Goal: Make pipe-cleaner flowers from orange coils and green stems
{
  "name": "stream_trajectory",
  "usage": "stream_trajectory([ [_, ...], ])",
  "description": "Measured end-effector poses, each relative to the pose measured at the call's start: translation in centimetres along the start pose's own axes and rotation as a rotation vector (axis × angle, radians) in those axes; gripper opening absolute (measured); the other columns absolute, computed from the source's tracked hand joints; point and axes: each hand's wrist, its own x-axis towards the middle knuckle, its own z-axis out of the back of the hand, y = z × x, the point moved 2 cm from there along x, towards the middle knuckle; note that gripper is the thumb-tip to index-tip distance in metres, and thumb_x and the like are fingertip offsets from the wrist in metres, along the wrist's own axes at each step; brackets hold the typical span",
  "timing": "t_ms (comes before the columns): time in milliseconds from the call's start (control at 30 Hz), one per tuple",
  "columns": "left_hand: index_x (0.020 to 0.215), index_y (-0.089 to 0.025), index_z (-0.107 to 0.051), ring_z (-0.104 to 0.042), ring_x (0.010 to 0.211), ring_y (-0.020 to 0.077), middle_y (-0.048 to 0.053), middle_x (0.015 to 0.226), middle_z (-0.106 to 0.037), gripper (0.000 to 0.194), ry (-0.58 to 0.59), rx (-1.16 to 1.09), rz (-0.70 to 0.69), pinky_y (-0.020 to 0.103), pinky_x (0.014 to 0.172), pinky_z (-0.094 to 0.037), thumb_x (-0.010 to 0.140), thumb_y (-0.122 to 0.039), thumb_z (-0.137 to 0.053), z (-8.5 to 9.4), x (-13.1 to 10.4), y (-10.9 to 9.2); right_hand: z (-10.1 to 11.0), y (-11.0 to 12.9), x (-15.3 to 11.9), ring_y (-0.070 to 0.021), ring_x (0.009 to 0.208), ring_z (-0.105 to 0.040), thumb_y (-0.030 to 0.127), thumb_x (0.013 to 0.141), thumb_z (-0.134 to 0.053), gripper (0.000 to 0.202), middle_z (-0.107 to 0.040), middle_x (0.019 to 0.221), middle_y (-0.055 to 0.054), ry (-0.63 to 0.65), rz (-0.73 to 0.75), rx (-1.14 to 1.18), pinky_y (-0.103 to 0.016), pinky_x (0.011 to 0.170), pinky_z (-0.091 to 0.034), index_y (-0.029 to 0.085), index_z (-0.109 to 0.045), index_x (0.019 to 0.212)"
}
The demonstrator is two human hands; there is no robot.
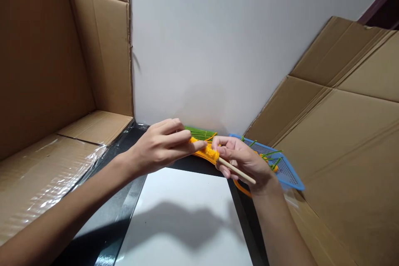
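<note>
My right hand (245,161) grips a thin wooden stick (238,171) that carries a fuzzy orange wrapping (210,153) at its far end. My left hand (162,144) pinches that orange material from the left, fingertips touching it. Both hands hover over the far edge of a white sheet (183,216). Behind them lies a bundle of green strands (199,133). An orange strip (241,188) curves out under my right hand.
A blue mesh tray (288,172) with green and orange pieces sits to the right, against a flattened cardboard sheet (343,133). Cardboard panels (46,70) line the left side, partly under clear plastic. A white wall (233,41) stands behind the black tabletop (121,199).
</note>
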Motion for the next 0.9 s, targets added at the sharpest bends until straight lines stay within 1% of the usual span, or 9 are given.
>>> stream_trajectory([
  [167, 0.119, -0.011, -0.062, -0.048, 0.074, 0.0188, 0.005, 0.081, -0.063, 0.033, 0.022, 0.07, 0.055, 0.033, 0.066, -0.044, 0.09, 0.0, -0.049, -0.9, -0.4, -0.4, -1.0, 0.0, 0.3, -0.0009, 0.034, -0.033, 0.044, 0.08, -0.08, 0.035, -0.06, 0.049, 0.004, -0.091, 0.146, 0.086, -0.015, 0.038, -0.022, 0.018, -0.057, 0.082],
  [300, 0.113, -0.008, -0.064, -0.042, 0.071, 0.0202, 0.006, 0.076, -0.059, 0.029, 0.038, 0.109, 0.145, 0.034, 0.063, -0.04, 0.086, -0.001, -0.055, -1.8, -0.4, -1.2, -1.4, 0.0, 0.6, -0.0018, 0.038, -0.034, 0.037, 0.079, -0.078, 0.029, -0.059, 0.05, 0.004, -0.191, 0.207, 0.148, -0.015, 0.041, -0.022, 0.018, -0.056, 0.079],
  [433, 0.106, -0.008, -0.067, -0.038, 0.069, 0.0197, 0.005, 0.073, -0.054, 0.022, 0.033, 0.104, 0.262, 0.033, 0.063, -0.039, 0.087, -0.002, -0.056, -2.4, -0.3, -1.7, -1.4, -0.5, 1.2, -0.004, 0.039, -0.038, 0.037, 0.082, -0.073, 0.026, -0.061, 0.054, 0.004, -0.346, 0.278, 0.047, -0.017, 0.041, -0.022, 0.02, -0.053, 0.081],
  [533, 0.101, -0.011, -0.068, -0.038, 0.07, 0.0205, 0.005, 0.074, -0.054, 0.021, 0.077, 0.134, 0.37, 0.033, 0.063, -0.038, 0.087, -0.001, -0.055, -2.5, -0.4, -1.5, -1.7, -0.8, 1.4, -0.0081, 0.044, -0.049, 0.039, 0.09, -0.065, 0.02, -0.067, 0.063, 0.001, -0.517, 0.353, -0.296, -0.021, 0.046, -0.032, 0.02, -0.058, 0.09],
  [600, 0.096, -0.012, -0.069, -0.04, 0.071, 0.0215, 0.005, 0.074, -0.054, 0.021, 0.139, 0.169, 0.427, 0.034, 0.062, -0.038, 0.085, 0.0, -0.055, -2.5, -0.6, -1.0, -2.1, -0.9, 1.2, -0.0124, 0.056, -0.06, 0.031, 0.094, -0.061, 0.013, -0.071, 0.073, -0.002, -0.652, 0.446, -0.679, -0.025, 0.056, -0.042, 0.019, -0.064, 0.096],
  [667, 0.093, -0.013, -0.069, -0.04, 0.072, 0.0221, 0.006, 0.075, -0.054, 0.023, 0.222, 0.195, 0.441, 0.034, 0.062, -0.036, 0.082, 0.002, -0.055, -2.5, -0.7, -0.5, -2.5, -0.8, 0.8, -0.0163, 0.068, -0.065, 0.022, 0.097, -0.058, 0.011, -0.074, 0.081, -0.005, -0.737, 0.558, -1.071, -0.029, 0.065, -0.045, 0.018, -0.068, 0.097],
  [767, 0.088, -0.015, -0.068, -0.041, 0.073, 0.0223, 0.006, 0.076, -0.054, 0.026, 0.378, 0.179, 0.374, 0.034, 0.062, -0.034, 0.076, 0.005, -0.055, -2.5, -0.9, 0.0, -2.7, -0.3, 0.3, -0.0199, 0.074, -0.064, 0.015, 0.098, -0.054, 0.015, -0.073, 0.084, -0.008, -0.719, 0.7, -1.447, -0.032, 0.069, -0.044, 0.015, -0.068, 0.092],
  [833, 0.086, -0.016, -0.067, -0.041, 0.074, 0.0218, 0.006, 0.078, -0.054, 0.029, 0.467, 0.112, 0.292, 0.033, 0.062, -0.033, 0.073, 0.007, -0.055, -2.4, -0.9, 0.2, -2.3, 0.3, -0.2, -0.0212, 0.078, -0.061, 0.014, 0.099, -0.054, 0.015, -0.071, 0.083, -0.008, -0.689, 0.754, -1.535, -0.033, 0.072, -0.045, 0.014, -0.067, 0.09],
  [900, 0.088, -0.016, -0.066, -0.041, 0.074, 0.0208, 0.005, 0.079, -0.054, 0.03, 0.506, 0.024, 0.239, 0.032, 0.062, -0.033, 0.072, 0.006, -0.055, -2.4, -1.0, 0.3, -1.7, 1.1, -0.8, -0.0207, 0.078, -0.058, 0.013, 0.098, -0.055, 0.015, -0.068, 0.08, -0.007, -0.673, 0.755, -1.528, -0.033, 0.071, -0.045, 0.015, -0.066, 0.088],
])
